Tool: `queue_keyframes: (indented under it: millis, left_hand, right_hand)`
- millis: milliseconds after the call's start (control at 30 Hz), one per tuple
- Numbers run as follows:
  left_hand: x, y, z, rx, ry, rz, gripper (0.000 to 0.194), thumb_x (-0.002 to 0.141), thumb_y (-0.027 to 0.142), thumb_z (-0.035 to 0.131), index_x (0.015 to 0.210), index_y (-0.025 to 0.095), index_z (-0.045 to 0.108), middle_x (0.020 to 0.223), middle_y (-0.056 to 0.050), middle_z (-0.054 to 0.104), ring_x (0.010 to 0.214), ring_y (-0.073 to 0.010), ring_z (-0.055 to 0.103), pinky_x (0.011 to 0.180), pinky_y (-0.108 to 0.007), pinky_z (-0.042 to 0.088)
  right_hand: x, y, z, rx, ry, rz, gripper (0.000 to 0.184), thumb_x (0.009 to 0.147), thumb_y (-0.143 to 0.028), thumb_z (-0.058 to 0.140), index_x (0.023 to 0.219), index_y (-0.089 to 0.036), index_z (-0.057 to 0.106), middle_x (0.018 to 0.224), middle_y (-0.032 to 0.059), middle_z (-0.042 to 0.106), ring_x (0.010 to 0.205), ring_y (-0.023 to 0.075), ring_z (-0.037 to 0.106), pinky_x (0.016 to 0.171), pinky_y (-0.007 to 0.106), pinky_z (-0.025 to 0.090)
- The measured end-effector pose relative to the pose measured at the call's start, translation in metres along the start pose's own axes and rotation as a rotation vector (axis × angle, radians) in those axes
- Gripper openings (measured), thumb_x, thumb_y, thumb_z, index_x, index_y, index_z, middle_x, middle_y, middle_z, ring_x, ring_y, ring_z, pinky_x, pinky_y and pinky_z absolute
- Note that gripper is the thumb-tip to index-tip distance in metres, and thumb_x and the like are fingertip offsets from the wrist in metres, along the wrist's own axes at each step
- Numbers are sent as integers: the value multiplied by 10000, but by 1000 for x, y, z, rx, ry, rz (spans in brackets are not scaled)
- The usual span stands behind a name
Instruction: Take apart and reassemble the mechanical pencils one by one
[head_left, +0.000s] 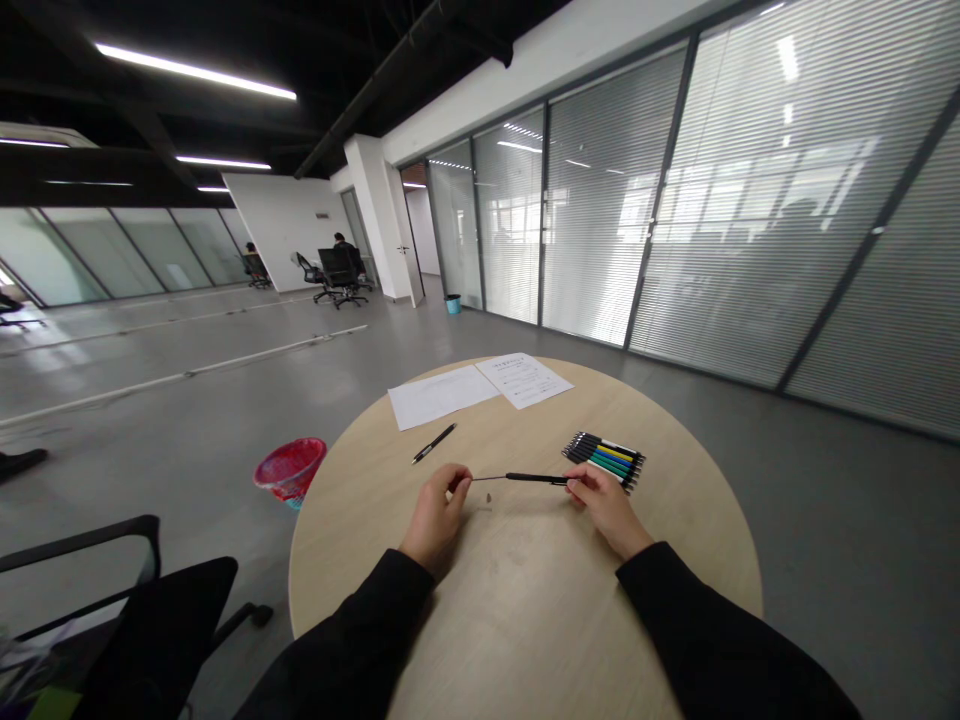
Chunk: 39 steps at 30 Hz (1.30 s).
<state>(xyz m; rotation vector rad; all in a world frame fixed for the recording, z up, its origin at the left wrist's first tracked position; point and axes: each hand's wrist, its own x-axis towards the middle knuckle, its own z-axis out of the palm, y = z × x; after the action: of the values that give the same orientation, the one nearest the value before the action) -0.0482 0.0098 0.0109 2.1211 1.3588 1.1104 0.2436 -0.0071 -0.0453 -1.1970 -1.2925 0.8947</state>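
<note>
With the round table (517, 630) read as a clock face, twelve at its far edge, both hands worked near the centre. The left hand (437, 510), on the nine o'clock side, pinched the outer end of a thin rod (490, 478) between thumb and forefinger. The right hand (611, 510), on the three o'clock side, gripped a black pen barrel (534, 479) by its clip end. Rod and barrel lay in one line from nine to three, though the rod was too fine to tell whether it ran inside the barrel or only met its tip. Just below the rod, towards six, was a small dark speck (489, 497).

A loose black pen (434, 444) lay at ten o'clock, slanting towards one. At two o'clock, just past the right fingers, pens were lined up in a row (611, 459), mostly black, with yellow, blue and green among them. One sheet (442, 397) lay at eleven, and a printed page (525, 380) touched it at twelve. Off the table, a red basket (291, 466) stood towards ten and a black chair (161, 625) towards eight.
</note>
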Motion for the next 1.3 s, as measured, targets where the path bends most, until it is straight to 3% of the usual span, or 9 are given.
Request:
queue_keyframes:
  millis: [300, 433, 567, 700, 833, 967, 1067, 1167, 1300]
  left_hand:
    - [0, 3, 13, -180, -53, -34, 220, 892, 351, 557, 872, 160, 664, 840, -68, 691, 775, -189, 630, 730, -311, 492]
    - [0, 2, 21, -391, -81, -128, 256, 872, 360, 580, 949, 137, 678, 819, -62, 688, 762, -181, 656, 730, -305, 512]
    - [0, 3, 23, -452, -92, -158, 279, 869, 377, 587, 981, 137, 676, 791, -49, 681, 753, -174, 656, 731, -303, 516]
    - [0, 4, 22, -447, -135, -140, 258, 859, 372, 610, 975, 145, 645, 779, -42, 672, 746, -168, 649, 724, -296, 507]
    - [-1, 3, 21, -430, -165, -120, 222, 865, 345, 609, 987, 161, 591, 791, -34, 650, 745, -161, 643, 714, -288, 500]
    - [-1, 1, 23, -475, -158, -109, 331, 841, 294, 636, 1115, 194, 480, 839, -13, 625, 772, -143, 636, 717, -266, 496]
    - [-2, -1, 21, -401, -157, -91, 290, 871, 294, 589, 1119, 191, 478, 829, -10, 621, 768, -143, 625, 709, -265, 486]
    - [-2, -1, 14, -155, -147, -47, 140, 900, 290, 525, 961, 173, 570, 799, -27, 627, 715, -156, 585, 670, -283, 459]
    - [-2, -1, 5, 103, -180, 56, 138, 890, 233, 496, 841, 174, 611, 827, -52, 631, 730, -181, 569, 685, -309, 452]
  right_hand:
    - [-3, -4, 3, -77, -83, -10, 187, 771, -343, 631, 859, -180, 657, 717, 15, 645, 656, 176, 582, 621, 290, 459]
    - [-7, -7, 5, -206, -139, -81, 216, 771, -281, 624, 942, -178, 704, 727, 7, 646, 645, 165, 577, 623, 283, 451]
    - [-13, -14, 9, -346, -196, -166, 277, 782, -216, 588, 1009, -203, 747, 740, 24, 686, 637, 175, 585, 624, 291, 446]
    - [-17, -22, 13, -409, -277, -221, 240, 783, -185, 585, 936, -216, 766, 749, 37, 720, 650, 191, 612, 621, 289, 445]
    - [-19, -29, 13, -457, -303, -257, 227, 818, -184, 569, 930, -225, 761, 860, 51, 750, 769, 219, 658, 724, 310, 468]
    - [-19, -31, 11, -424, -305, -236, 215, 837, -191, 562, 930, -231, 751, 892, 44, 751, 817, 224, 666, 754, 310, 468]
    - [-18, -29, 10, -373, -291, -192, 195, 837, -211, 572, 930, -225, 743, 866, 39, 748, 782, 223, 661, 724, 307, 467]
    - [-18, -27, 9, -328, -277, -156, 183, 842, -243, 577, 927, -217, 737, 854, 40, 743, 779, 227, 658, 727, 313, 473]
    - [-16, -26, 8, -294, -256, -134, 183, 847, -275, 578, 928, -206, 727, 875, 49, 735, 817, 231, 657, 771, 327, 483]
